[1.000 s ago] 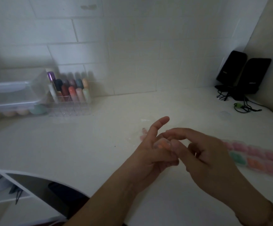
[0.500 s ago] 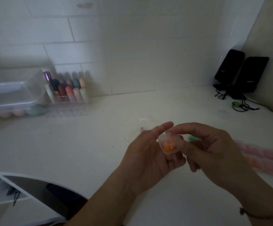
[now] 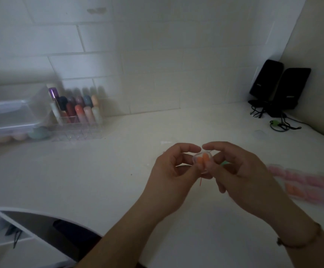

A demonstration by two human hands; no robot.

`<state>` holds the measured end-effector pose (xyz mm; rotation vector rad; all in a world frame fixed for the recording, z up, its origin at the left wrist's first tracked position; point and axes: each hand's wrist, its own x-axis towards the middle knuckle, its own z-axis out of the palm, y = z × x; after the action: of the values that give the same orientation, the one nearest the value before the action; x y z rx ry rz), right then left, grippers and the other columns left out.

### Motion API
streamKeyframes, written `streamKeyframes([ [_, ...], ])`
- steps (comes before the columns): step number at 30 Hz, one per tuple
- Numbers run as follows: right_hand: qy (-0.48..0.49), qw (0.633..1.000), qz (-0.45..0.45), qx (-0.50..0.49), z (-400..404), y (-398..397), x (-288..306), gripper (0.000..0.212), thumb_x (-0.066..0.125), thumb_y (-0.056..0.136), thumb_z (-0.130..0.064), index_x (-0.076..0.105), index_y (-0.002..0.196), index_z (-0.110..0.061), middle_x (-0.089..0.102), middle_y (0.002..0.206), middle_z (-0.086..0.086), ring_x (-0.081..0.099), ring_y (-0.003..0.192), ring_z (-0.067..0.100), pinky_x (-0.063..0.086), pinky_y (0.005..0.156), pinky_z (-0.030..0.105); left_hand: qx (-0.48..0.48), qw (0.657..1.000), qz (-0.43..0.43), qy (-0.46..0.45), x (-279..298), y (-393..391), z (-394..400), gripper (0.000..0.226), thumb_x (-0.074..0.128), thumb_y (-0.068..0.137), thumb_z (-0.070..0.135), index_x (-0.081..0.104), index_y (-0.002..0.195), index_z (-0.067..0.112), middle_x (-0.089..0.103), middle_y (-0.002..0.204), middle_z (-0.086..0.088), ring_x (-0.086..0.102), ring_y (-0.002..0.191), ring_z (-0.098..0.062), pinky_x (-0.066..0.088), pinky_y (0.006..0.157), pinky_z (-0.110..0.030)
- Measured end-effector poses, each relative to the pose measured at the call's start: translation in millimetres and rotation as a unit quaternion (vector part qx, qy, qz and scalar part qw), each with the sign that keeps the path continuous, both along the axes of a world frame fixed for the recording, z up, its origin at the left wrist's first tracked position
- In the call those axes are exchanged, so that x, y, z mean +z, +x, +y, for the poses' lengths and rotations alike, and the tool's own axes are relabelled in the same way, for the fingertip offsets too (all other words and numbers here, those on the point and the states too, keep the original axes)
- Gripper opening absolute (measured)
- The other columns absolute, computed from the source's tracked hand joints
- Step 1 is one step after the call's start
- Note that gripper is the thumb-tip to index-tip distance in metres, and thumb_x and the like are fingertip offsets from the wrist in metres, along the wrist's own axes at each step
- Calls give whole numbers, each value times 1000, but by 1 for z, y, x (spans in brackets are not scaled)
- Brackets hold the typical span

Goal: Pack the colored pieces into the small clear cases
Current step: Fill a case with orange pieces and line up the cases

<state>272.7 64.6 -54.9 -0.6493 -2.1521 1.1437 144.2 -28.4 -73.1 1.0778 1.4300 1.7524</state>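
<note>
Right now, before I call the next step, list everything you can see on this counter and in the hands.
small clear case: one, clear with orange pieces inside, held between both hands
filled cases: a blurred row, pink, orange and bluish, counter right
organizer of tubes: one, clear, mixed-colour tubes, back left
storage box: one, clear, far left
speakers: two, black, back right corner
cables: black, beside speakers
counter: white
left hand: grips case
right hand: grips case

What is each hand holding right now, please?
Left hand: pinching the small clear round case with orange pieces.
Right hand: pinching the same case.
</note>
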Motion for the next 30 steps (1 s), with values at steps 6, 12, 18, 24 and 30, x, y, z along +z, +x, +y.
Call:
streamKeyframes([
  [6, -63, 996, 68, -1, 3, 2, 5, 24, 64, 90, -10, 51, 105, -23, 66, 71, 9, 57, 47, 18, 39, 45, 18, 20, 997, 77, 11, 7, 7, 2, 17, 67, 89, 14, 62, 106, 14, 74, 85, -6, 74, 75, -18, 59, 72, -31],
  [12, -32, 997, 39, -54, 7, 37, 27, 15, 67, 84, -34, 58, 95, -28, 72, 74, 2, 65, 54, 18, 44, 48, 29, 55, 946, 315, 58, 16, 22, 15, 42, 81, 74, 27, 64, 113, 24, 61, 105, 10, 64, 90, -9, 52, 80, -18],
  [18, -33, 992, -22, -123, 4, 103, 6, 35, 64, 70, -43, 62, 102, -30, 72, 83, -5, 67, 58, 12, 42, 45, 10, -23, 906, 423, 18, 9, 58, 36, 42, 79, 74, 38, 69, 112, 23, 62, 97, 14, 58, 85, -3, 45, 78, -13],
  [24, 19, 970, -80, -228, 18, 146, -21, 21, 72, 82, -31, 64, 96, -44, 68, 84, -20, 64, 55, 7, 52, 61, 20, -62, 844, 531, -34, -4, 94, 60, 62, 74, 76, 44, 50, 131, 28, 60, 113, 9, 54, 104, -13, 42, 93, -28],
  [30, 41, 947, -122, -295, 25, 165, -32, 20, 72, 82, -32, 60, 93, -43, 66, 79, -22, 60, 54, 4, 45, 96, 42, -43, 753, 645, -122, -11, 82, 60, 58, 65, 80, 47, 47, 131, 28, 45, 129, 4, 42, 115, -21, 41, 95, -37],
])
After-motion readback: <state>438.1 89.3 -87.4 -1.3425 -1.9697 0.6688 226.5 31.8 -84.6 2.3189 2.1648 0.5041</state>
